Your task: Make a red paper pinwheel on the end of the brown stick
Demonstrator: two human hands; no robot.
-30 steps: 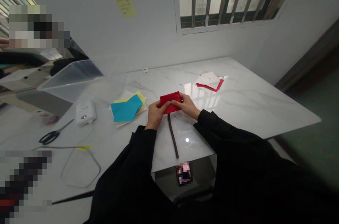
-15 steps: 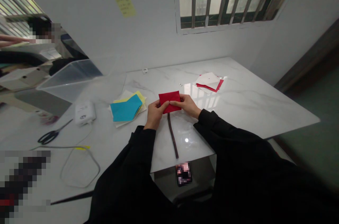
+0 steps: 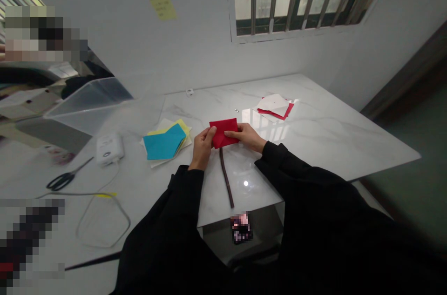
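A folded red paper (image 3: 225, 129) lies on the white marble table (image 3: 314, 141) in front of me. My left hand (image 3: 202, 148) pinches its left edge with thumb and fingers closed on it. My right hand (image 3: 246, 136) presses and grips its lower right edge. A thin dark stick (image 3: 226, 176) runs from under the red paper toward the table's near edge.
A stack of blue, yellow and white papers (image 3: 165, 142) lies left of my hands; red and white papers (image 3: 275, 106) lie farther right. A white device (image 3: 109, 148) with cord, black scissors (image 3: 64, 178) and a clear plastic bin (image 3: 87, 104) stand at the left. Another person is at the far left.
My left hand has slid to the left edge of the red paper; the paper's lower left part now shows. My right hand stays in place.
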